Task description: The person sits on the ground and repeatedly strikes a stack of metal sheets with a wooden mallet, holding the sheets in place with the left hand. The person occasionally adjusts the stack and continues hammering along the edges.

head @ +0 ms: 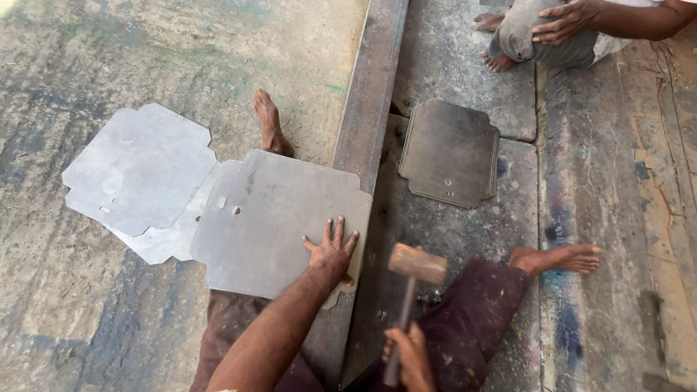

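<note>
1. The mallet (415,265) handle's lower end is hidden in the right hand (408,359), which is itself cut off by the frame's bottom edge.
2. The left hand (332,250), fingers spread, presses flat on the metal sheet (276,210); the sheet's lower corner is hidden behind the forearm.
3. The wooden mallet head sits at about 3 o'clock from the left hand, seemingly above the steel beam (367,109).
4. The right hand is wrapped closed around the handle.

One view only is offered, taken from the head and aimed steeply down over the person's own arms and legs. The concrete floor (87,319) is seen close below, filling the left half. The long steel beam (367,116) is caught running away from the camera up the middle. At the top right edge, a second person's hand (563,20) is just included.
</note>
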